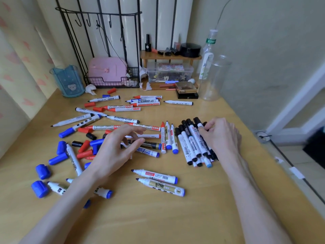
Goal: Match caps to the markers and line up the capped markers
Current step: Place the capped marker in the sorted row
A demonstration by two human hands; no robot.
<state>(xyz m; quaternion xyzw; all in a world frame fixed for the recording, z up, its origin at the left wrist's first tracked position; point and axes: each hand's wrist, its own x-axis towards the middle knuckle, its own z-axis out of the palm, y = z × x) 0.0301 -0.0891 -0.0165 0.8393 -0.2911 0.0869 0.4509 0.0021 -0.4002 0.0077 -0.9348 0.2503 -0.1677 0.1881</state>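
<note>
Head view: left grip [116, 148] spread near "WHITEBOARD" marker [103, 127], right grip [221, 134] pinching black marker [197, 121].

At the right, black-capped markers [191, 143]: at least six, exact count unclear. Mid-worktop, side by side: one red marker [163, 138], two blue markers [168, 138]. Nearest: two uncapped blue markers [155, 175]. Far left: four loose blue caps [43, 171]. At the back: two clear plastic bottles [215, 80].

Home desk, cosmetics shelf [170, 57], patterned curtain [15, 55]
</note>
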